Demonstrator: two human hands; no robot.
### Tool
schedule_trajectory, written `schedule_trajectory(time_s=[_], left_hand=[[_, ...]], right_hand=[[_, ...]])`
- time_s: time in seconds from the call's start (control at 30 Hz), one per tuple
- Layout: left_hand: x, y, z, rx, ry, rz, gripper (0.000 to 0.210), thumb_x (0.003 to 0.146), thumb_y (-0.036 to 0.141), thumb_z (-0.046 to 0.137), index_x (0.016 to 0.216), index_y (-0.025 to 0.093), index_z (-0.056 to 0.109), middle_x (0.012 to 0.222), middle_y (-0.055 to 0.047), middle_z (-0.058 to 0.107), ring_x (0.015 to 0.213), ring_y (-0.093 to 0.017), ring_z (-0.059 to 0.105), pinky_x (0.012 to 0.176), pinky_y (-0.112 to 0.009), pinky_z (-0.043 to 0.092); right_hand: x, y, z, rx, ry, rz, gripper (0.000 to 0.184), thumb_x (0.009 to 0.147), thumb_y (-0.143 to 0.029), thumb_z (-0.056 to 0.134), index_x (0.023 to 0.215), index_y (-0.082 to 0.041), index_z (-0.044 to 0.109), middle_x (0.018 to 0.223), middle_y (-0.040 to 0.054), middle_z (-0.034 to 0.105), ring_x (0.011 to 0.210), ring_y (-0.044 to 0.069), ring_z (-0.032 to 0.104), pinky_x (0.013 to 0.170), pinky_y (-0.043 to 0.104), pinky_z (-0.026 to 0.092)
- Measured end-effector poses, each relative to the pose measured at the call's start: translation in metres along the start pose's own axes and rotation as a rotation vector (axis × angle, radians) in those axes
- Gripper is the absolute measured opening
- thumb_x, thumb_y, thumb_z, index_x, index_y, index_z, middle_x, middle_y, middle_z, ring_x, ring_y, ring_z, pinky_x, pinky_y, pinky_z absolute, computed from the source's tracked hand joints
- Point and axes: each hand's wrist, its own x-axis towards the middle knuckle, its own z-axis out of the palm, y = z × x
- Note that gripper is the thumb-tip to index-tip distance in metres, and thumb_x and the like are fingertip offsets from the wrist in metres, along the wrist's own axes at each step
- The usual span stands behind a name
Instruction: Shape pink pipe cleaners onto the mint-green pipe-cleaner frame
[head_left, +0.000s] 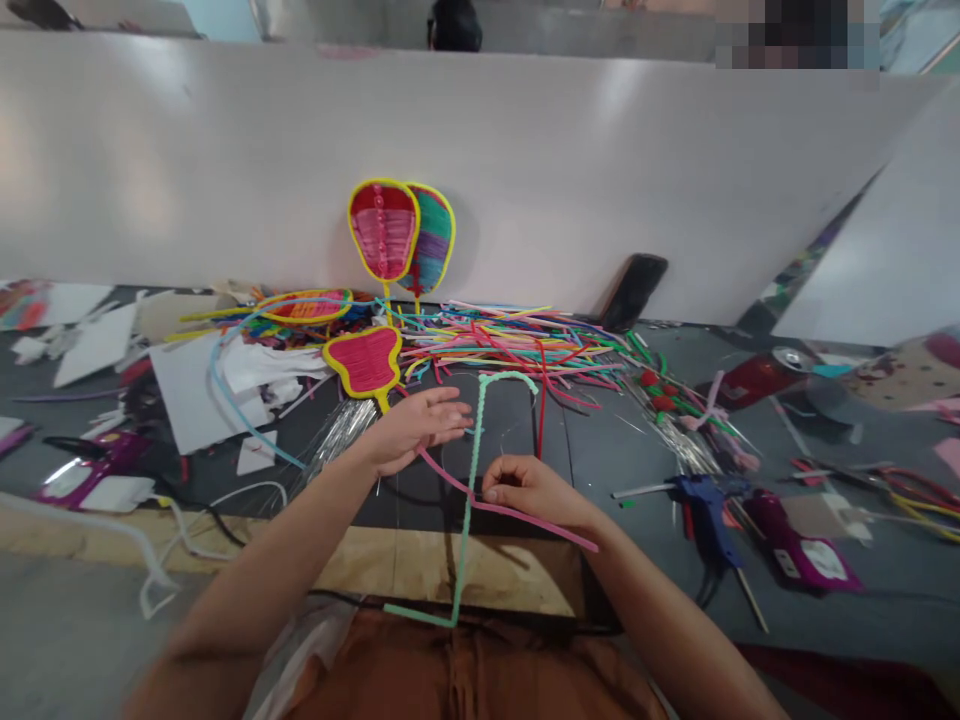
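Note:
A light green pipe cleaner (474, 452), hooked at its top and bent sideways at the bottom, stands out in front of me. A pink pipe cleaner (536, 520) crosses it at about mid-height. Thumb and fingertips of my right hand (529, 487) are pinched together beside that crossing, closed on the pink pipe cleaner as far as I can see. My left hand (420, 430) is open, fingers stretched out flat toward the green stem. One end of the pink pipe cleaner reaches the underside of its palm.
Loose pipe cleaners (495, 345) lie along the back. Two fan shapes (385, 230) lean on the white partition (525, 180), near a dark phone (635, 290). Another fan shape (365, 362) lies left. A blue glue gun (709, 520), a purple device (799, 545) and a red can (757, 378) are right.

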Motion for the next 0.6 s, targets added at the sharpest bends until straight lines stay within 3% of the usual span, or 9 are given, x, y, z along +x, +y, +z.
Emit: schedule_trajectory(time_s=[0.13, 0.2, 0.27, 0.37, 0.47, 0.6], left_hand=[[0.013, 0.009, -0.004, -0.049, -0.265, -0.172, 0.051, 0.069, 0.025, 0.072, 0.114, 0.013, 0.051, 0.122, -0.02, 0.057, 0.108, -0.029, 0.059, 0.089, -0.043, 0.046], [0.016, 0.015, -0.008, -0.039, -0.328, -0.199, 0.048, 0.071, 0.028, 0.07, 0.114, 0.015, 0.051, 0.125, -0.02, 0.055, 0.111, -0.032, 0.057, 0.085, -0.045, 0.048], [0.018, 0.02, -0.011, -0.037, -0.342, -0.196, 0.047, 0.073, 0.03, 0.069, 0.113, 0.015, 0.052, 0.127, -0.02, 0.054, 0.112, -0.034, 0.056, 0.084, -0.046, 0.049], [0.019, 0.023, -0.011, -0.036, -0.345, -0.189, 0.048, 0.073, 0.032, 0.069, 0.115, 0.015, 0.052, 0.128, -0.02, 0.053, 0.111, -0.034, 0.056, 0.086, -0.047, 0.048], [0.019, 0.024, -0.008, -0.002, -0.319, -0.197, 0.049, 0.073, 0.029, 0.07, 0.116, 0.015, 0.052, 0.128, -0.02, 0.053, 0.109, -0.032, 0.058, 0.089, -0.047, 0.046], [0.022, 0.03, -0.003, 0.123, -0.292, -0.22, 0.053, 0.071, 0.029, 0.072, 0.117, 0.014, 0.052, 0.124, -0.019, 0.057, 0.107, -0.026, 0.06, 0.092, -0.044, 0.044]], right_hand=[[0.0, 0.004, -0.003, 0.032, -0.052, 0.017, 0.013, 0.076, -0.03, 0.064, 0.075, -0.016, 0.064, 0.072, -0.001, 0.061, 0.067, 0.011, 0.053, 0.066, 0.024, 0.041], [0.001, 0.009, -0.005, 0.125, -0.069, 0.045, 0.015, 0.074, -0.03, 0.067, 0.079, -0.017, 0.064, 0.073, -0.0014, 0.062, 0.067, 0.01, 0.054, 0.067, 0.024, 0.042], [0.002, 0.014, -0.006, 0.272, -0.042, 0.075, 0.026, 0.068, -0.029, 0.073, 0.089, -0.017, 0.064, 0.078, -0.001, 0.063, 0.07, 0.01, 0.057, 0.069, 0.024, 0.044], [0.006, 0.019, -0.008, 0.496, 0.114, 0.086, 0.042, 0.065, -0.031, 0.077, 0.102, -0.019, 0.06, 0.089, 0.0022, 0.066, 0.076, 0.011, 0.061, 0.074, 0.027, 0.046], [0.01, 0.019, -0.008, 0.62, 0.291, 0.063, 0.037, 0.071, -0.04, 0.071, 0.1, -0.018, 0.061, 0.088, 0.0042, 0.067, 0.074, 0.012, 0.063, 0.073, 0.029, 0.048], [0.011, 0.019, -0.007, 0.614, 0.372, 0.077, 0.032, 0.066, -0.038, 0.075, 0.087, -0.017, 0.064, 0.073, 0.001, 0.067, 0.059, 0.009, 0.059, 0.059, 0.023, 0.047]])
